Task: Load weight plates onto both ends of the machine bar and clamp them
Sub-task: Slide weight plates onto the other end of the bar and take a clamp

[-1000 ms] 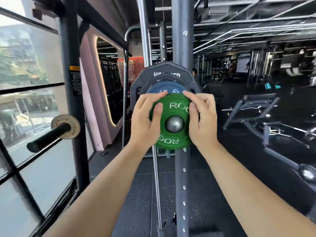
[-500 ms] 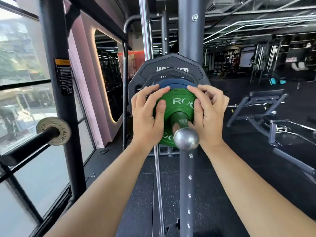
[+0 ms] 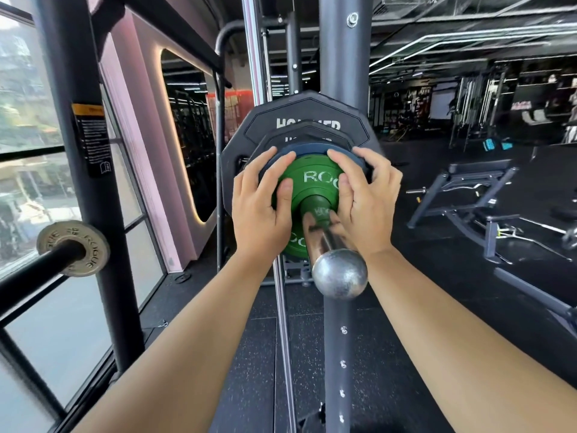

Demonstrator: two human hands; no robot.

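Note:
A small green weight plate (image 3: pixel 309 182) sits on the chrome bar sleeve (image 3: pixel 324 242), pressed against a blue plate (image 3: pixel 309 149). Behind the blue one are two black plates, the larger (image 3: pixel 281 115) marked in white letters. My left hand (image 3: pixel 260 207) grips the green plate's left edge, fingers over its rim and thumb on its face. On the plate's right edge, my right hand (image 3: pixel 367 203) grips the same way. The sleeve's rounded silver end (image 3: pixel 339 273) sticks out toward me between my wrists. No clamp is visible.
A dark upright post (image 3: pixel 342 57) of the rack stands right behind the plates. At the left, a storage peg holds a small grey plate (image 3: pixel 73 248) beside a black post (image 3: pixel 75 135) and windows. Benches (image 3: pixel 474 195) stand on the rubber floor at right.
The green plate has slid along the sleeve from its tip to the blue plate, both hands pushing it. More bare sleeve now shows in front of it.

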